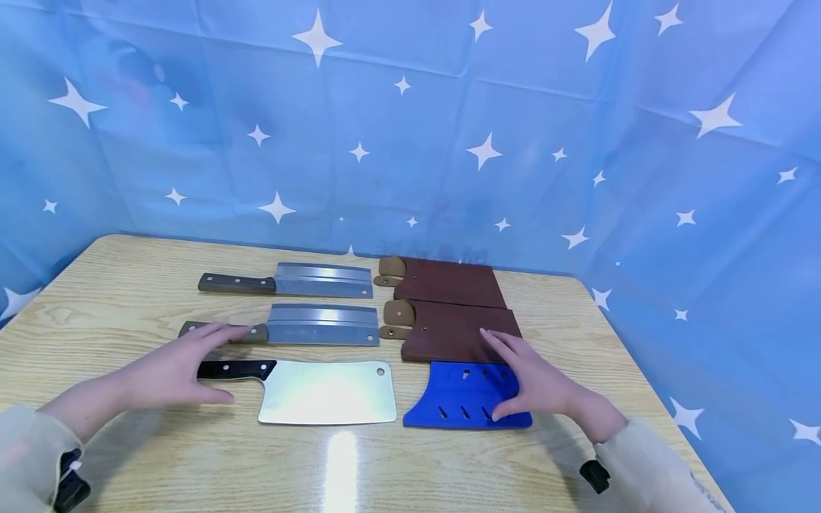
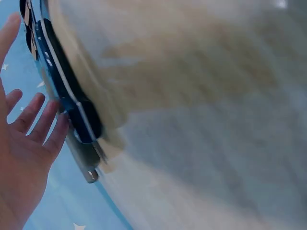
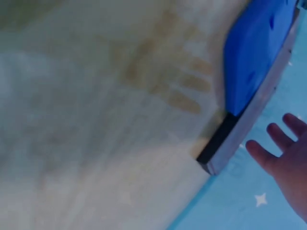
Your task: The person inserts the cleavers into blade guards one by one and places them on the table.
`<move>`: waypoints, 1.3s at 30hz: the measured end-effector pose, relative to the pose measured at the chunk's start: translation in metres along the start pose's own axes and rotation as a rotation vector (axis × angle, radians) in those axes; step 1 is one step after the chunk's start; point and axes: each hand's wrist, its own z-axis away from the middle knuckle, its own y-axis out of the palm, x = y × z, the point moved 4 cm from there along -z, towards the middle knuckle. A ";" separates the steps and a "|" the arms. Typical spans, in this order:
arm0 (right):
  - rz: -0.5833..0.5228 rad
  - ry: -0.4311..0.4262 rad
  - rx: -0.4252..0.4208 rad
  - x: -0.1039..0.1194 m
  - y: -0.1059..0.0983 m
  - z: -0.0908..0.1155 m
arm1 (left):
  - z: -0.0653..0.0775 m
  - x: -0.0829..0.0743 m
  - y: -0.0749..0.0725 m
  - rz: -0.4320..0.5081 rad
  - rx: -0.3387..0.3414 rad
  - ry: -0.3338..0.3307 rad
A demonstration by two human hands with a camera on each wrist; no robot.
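My left hand [image 1: 182, 367] hovers with fingers spread over the black handle of a wide silver cleaver [image 1: 330, 392], holding nothing. Its fingertips overlap the brown handle of a second cleaver [image 1: 323, 325] in the head view. In the left wrist view a gap shows between palm and the black handle [image 2: 67, 81]. My right hand [image 1: 535, 377], fingers apart, is over the right end of a blue slotted blade cover [image 1: 442, 399]. The right wrist view shows that hand apart from the blue cover [image 3: 256, 52]. Just behind lies a brown leather sheath [image 1: 449, 331], its corner partly hidden by my fingers.
A third cleaver [image 1: 323, 280] with a dark handle lies farthest back on the wooden table [image 1: 256, 470]. Beside it is another brown leather sheath [image 1: 449, 281] with a snap strap. A blue star-patterned cloth [image 1: 410, 114] hangs behind the table and along its right side.
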 end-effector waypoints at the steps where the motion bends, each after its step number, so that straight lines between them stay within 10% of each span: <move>1: 0.011 0.002 0.006 0.000 0.002 0.002 | 0.002 0.002 0.001 -0.001 0.003 -0.008; 14: 0.123 0.015 0.068 -0.001 0.016 0.009 | 0.011 0.022 0.010 -0.002 -0.007 0.022; 32: 0.131 -0.008 0.112 -0.001 0.019 0.025 | 0.020 0.035 0.005 0.524 0.176 -0.007; 39: 0.069 -0.005 0.107 -0.001 0.017 0.026 | 0.019 0.036 0.003 0.562 0.215 -0.086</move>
